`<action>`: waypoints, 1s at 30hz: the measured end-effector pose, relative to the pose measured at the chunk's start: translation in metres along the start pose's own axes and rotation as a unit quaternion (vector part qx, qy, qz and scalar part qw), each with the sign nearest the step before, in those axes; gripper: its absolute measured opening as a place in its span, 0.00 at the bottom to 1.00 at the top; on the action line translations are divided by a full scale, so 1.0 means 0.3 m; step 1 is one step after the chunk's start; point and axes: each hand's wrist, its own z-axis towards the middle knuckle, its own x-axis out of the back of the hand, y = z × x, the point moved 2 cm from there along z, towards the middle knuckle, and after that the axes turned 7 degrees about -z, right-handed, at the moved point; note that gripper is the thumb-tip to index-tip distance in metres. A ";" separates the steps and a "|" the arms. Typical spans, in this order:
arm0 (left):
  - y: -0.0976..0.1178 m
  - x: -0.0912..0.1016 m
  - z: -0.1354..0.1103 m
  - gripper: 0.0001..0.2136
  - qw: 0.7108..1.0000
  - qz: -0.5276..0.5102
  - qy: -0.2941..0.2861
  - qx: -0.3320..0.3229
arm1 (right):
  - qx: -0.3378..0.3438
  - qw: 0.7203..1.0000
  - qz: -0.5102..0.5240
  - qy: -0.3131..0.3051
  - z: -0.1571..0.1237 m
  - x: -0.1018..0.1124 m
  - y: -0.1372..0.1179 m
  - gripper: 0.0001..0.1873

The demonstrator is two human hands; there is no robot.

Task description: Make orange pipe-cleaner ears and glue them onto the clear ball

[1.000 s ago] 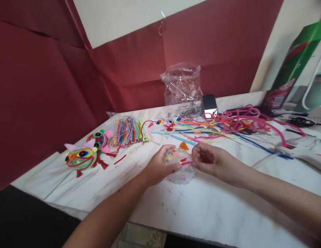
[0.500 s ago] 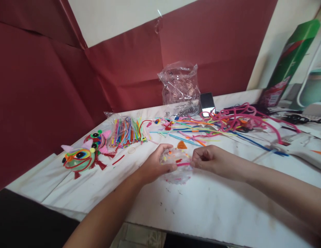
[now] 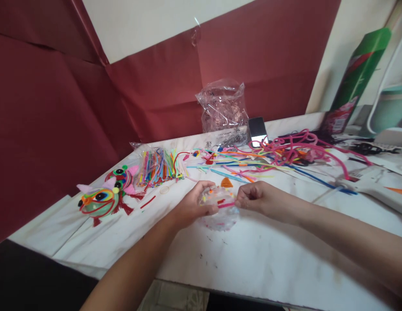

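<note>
My left hand (image 3: 201, 205) is closed around the left side of a clear, round plastic piece (image 3: 219, 222) dotted with small coloured bits. Its thumb presses on the near face, at the left end of a pink pipe cleaner (image 3: 227, 205) that lies across the piece. At the other end, my right hand (image 3: 252, 196) pinches the pipe cleaner between thumb and fingertips. Just above the pipe cleaner shows a small red bit (image 3: 221, 201). Behind the plastic piece, an orange-brown triangular piece (image 3: 226, 182) rests on the table.
Two colourful animal-faced crafts (image 3: 99, 202) stand at the left beside a bag of pipe cleaners (image 3: 158, 166). Loose pink strands (image 3: 294, 149) tangle at the back right, near a white glue gun (image 3: 365, 188). A clear bag (image 3: 224, 108) and a dark box (image 3: 258, 129) stand behind.
The view has shifted slightly. Both hands keep their hold on the plastic piece and the pink pipe cleaner, with hardly any movement between them.
</note>
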 end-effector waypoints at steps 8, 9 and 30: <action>0.039 0.007 -0.009 0.21 0.999 0.046 -0.007 0.021 | -0.002 1.000 -0.012 -0.010 -0.009 -0.024 -0.005 0.18; 0.045 0.007 -0.011 0.19 0.998 0.060 -0.001 0.024 | 0.003 1.000 -0.018 -0.010 -0.012 -0.029 -0.007 0.17; -0.009 0.047 0.015 0.30 0.995 -0.065 0.011 0.073 | 0.007 1.000 0.010 -0.024 0.015 -0.003 0.032 0.23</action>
